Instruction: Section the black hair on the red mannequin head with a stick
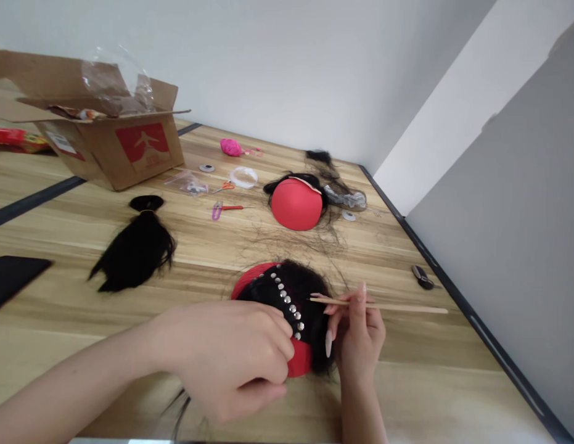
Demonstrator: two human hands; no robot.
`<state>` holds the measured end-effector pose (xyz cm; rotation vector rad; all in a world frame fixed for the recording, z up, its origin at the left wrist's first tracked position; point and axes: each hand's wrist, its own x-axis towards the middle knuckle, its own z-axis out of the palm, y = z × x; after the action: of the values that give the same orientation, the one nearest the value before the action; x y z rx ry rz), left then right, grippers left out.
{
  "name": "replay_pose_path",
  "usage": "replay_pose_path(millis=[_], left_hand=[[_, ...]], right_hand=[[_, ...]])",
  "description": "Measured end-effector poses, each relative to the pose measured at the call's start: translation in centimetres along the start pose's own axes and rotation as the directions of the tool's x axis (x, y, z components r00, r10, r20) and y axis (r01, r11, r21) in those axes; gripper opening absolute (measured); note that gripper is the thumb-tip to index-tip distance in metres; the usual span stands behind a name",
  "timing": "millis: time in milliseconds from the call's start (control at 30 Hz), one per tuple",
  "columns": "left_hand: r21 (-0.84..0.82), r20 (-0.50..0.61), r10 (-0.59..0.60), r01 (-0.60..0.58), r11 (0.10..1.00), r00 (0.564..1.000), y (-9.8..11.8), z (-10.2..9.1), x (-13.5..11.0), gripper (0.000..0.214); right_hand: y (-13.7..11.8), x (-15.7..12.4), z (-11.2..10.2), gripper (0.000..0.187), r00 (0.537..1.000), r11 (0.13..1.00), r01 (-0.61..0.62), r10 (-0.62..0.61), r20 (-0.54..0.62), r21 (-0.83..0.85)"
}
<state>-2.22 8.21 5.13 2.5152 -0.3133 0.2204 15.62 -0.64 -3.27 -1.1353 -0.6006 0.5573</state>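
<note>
Right in front of me a red dome (pixel 301 361) is partly covered with black hair (pixel 307 283). Across it runs a slanting row of round silver pin heads (pixel 287 300). My left hand (pixel 243 351) is closed with curled fingers at the dome's near left side, and whatever lies between its fingers is hidden. Some dark strands (pixel 178 410) stick out below the left wrist. My right hand (pixel 359 327) pinches a thin wooden stick (pixel 397 306), its narrow tip pointing left at the hair. Fingers of the right hand touch the hair's right edge.
A second red dome (pixel 296 206) with black hair stands farther back. Left lie a tied black hair bundle (pixel 134 253) and a dark flat object (pixel 13 277), below an open cardboard box (pixel 115 148). Orange scissors (pixel 225 186), a red-handled tool (pixel 233 208) and a clear ring (pixel 243 177) lie mid-table.
</note>
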Motion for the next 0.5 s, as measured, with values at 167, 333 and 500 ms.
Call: replay_pose_path(millis=[167, 333, 500], left_hand=[[0.003, 0.036, -0.022, 0.022, 1.0, 0.999, 0.1, 0.1, -0.1, 0.033], [0.023, 0.056, -0.048, 0.047, 0.999, 0.997, 0.2, -0.1, 0.0, 0.035], [0.018, 0.029, -0.021, 0.02, 1.0, 0.999, 0.2, -0.2, 0.0, 0.034]], right_hand=[[0.0, 0.9, 0.0, 0.035, 0.989, 0.998, -0.025, 0.034, -0.142, 0.063], [0.6, 1.9, -0.9, 0.033, 0.933, 1.0, 0.009, 0.001, -0.361, 0.025], [1.2, 2.0, -1.1, 0.032, 0.892, 0.99, 0.113, -0.14, -0.43, -0.087]])
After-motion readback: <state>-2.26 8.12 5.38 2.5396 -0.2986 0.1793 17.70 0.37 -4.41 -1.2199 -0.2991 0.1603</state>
